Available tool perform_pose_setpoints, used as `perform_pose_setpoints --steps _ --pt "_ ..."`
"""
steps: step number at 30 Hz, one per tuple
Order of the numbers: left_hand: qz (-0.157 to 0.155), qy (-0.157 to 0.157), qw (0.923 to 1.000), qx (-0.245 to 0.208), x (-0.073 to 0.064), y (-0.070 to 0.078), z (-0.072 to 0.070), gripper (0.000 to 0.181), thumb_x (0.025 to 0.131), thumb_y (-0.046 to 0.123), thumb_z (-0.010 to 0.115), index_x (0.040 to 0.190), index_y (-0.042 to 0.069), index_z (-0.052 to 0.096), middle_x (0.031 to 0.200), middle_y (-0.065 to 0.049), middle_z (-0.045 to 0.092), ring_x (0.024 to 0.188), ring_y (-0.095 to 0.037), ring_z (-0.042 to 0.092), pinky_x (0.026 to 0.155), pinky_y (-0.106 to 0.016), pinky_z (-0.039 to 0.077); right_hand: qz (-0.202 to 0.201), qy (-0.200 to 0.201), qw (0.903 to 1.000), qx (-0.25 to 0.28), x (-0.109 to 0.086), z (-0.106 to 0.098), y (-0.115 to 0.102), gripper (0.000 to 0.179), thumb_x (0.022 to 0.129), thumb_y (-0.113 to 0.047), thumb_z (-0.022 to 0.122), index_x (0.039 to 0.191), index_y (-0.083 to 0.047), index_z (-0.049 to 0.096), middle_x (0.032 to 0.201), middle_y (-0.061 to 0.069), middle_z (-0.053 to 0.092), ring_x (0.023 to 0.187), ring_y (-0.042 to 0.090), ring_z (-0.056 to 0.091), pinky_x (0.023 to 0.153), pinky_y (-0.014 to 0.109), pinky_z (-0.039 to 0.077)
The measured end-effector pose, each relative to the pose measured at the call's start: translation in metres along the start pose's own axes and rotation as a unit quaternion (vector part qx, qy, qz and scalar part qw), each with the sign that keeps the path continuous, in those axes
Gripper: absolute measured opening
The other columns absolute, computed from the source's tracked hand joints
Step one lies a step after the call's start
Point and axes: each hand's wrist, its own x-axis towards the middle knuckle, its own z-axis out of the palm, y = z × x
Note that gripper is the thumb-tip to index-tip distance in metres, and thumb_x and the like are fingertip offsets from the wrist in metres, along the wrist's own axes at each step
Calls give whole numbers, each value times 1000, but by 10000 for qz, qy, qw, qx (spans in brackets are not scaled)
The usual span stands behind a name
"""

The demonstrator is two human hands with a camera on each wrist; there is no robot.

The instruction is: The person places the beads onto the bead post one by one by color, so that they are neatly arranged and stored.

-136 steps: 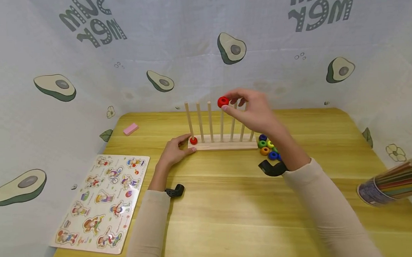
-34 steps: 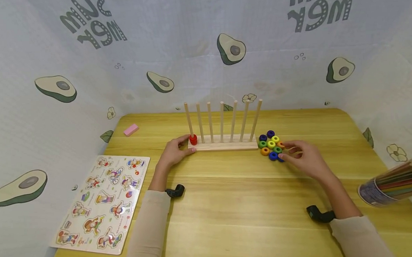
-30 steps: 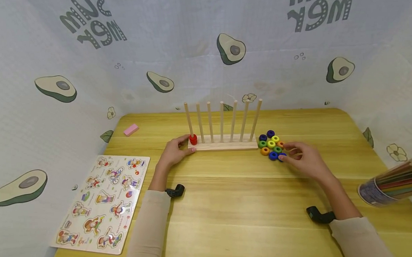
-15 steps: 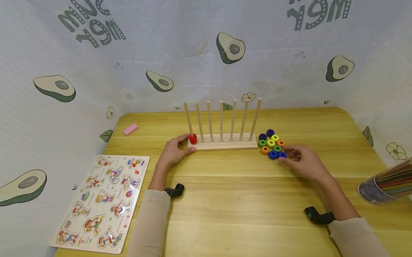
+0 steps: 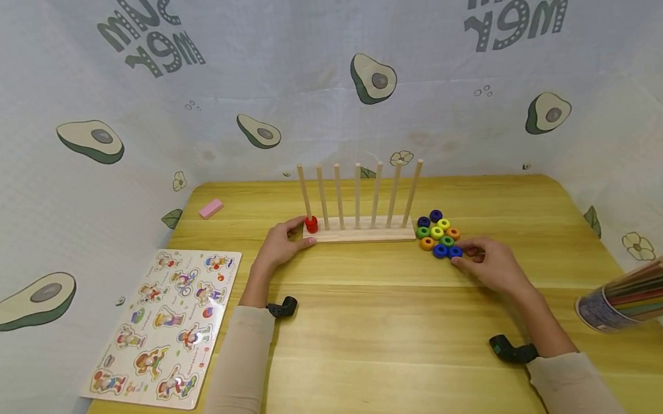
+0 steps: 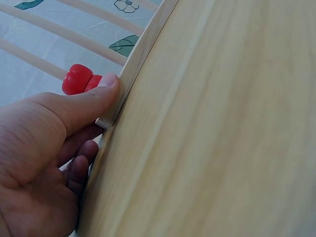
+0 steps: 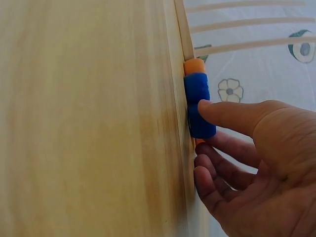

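My left hand (image 5: 278, 244) grips the left end of a wooden peg rack (image 5: 365, 235), thumb in front. Two red beads (image 5: 311, 225) are stacked on the rack's leftmost peg; the other pegs are bare. On the right, my right hand (image 5: 491, 263) has its thumb and index finger on either side of a blue bead (image 5: 455, 252), its thumb against the bead (image 7: 202, 122) in the right wrist view. That bead sits at the near right corner of a cluster with another blue bead (image 5: 440, 251), plus orange, green, yellow and dark purple ones.
A picture puzzle board (image 5: 166, 328) lies at the left, with a pink eraser-like block (image 5: 211, 208) behind it. A container of colored pencils (image 5: 609, 307) stands at the right edge. A patterned cloth (image 5: 317, 98) hangs behind the wooden table (image 5: 391, 351).
The red bead once held above the pegs now sits on the leftmost peg. My right hand has gone to the cluster, its index finger shifting from an orange bead to the blue one.
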Motion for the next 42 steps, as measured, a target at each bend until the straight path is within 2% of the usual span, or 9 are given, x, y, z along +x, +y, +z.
perform_pose_setpoints --steps 5,8,11,18,22,26,30,37,42 --pt "28 13 10000 31 0 1 0 71 90 44 80 153 28 52 151 -12 56 138 -33 52 115 -53 42 89 16 10000 5 -1 0 0 49 99 -32 71 130 5 65 121 26 67 108 39 64 89 48 57" --pt "29 29 10000 50 -1 2 -1 71 90 44 80 153 27 53 151 -12 56 138 -33 52 116 -52 42 161 -45 9999 25 -2 -3 -3 52 100 -36 69 132 5 63 120 25 68 107 39 65 90 52 55" --pt "27 35 10000 58 -1 2 0 70 90 44 80 153 28 53 151 -12 56 139 -33 51 116 -52 42 158 -54 9999 21 -1 -9 -7 55 100 -40 67 132 4 63 118 25 69 106 39 65 86 45 55" --pt "0 20 10000 61 -1 3 1 71 90 44 80 153 28 52 152 -12 55 139 -32 51 116 -52 42 -273 327 9990 156 6 -27 -28 48 101 -37 66 134 -1 64 121 23 69 105 37 66 75 14 49" --pt "7 24 10000 70 -1 3 0 71 90 44 80 153 28 52 151 -12 56 138 -33 52 116 -53 42 -594 629 9959 273 10 -35 -51 45 101 -33 68 134 -3 65 122 21 69 103 30 64 73 7 46" --pt "-4 29 10000 61 -1 3 0 71 90 44 80 153 28 52 150 -12 57 138 -33 52 115 -53 42 -787 879 9924 338 16 -44 -81 43 100 -33 69 133 -6 66 119 17 70 98 19 62 74 9 45" --pt "-37 28 10000 51 -1 3 -1 71 90 44 80 153 29 52 150 -12 57 138 -32 52 115 -53 42 -963 955 9894 526 26 -50 -114 40 99 -34 70 131 -8 68 117 12 71 95 12 60 77 15 45" --pt "-3 31 10000 95 -1 2 -1 71 90 45 79 153 29 52 150 -12 57 137 -32 52 115 -53 43 -1522 918 9779 1102 51 -47 -168 36 99 -30 71 130 -12 68 116 6 70 97 11 61 83 14 48" --pt "12 36 10000 77 0 2 0 70 90 44 80 153 28 52 150 -12 57 136 -33 53 114 -53 43 -1839 789 9723 1207 67 -39 -199 36 99 -32 71 128 -12 69 116 5 72 100 18 63 86 29 48"
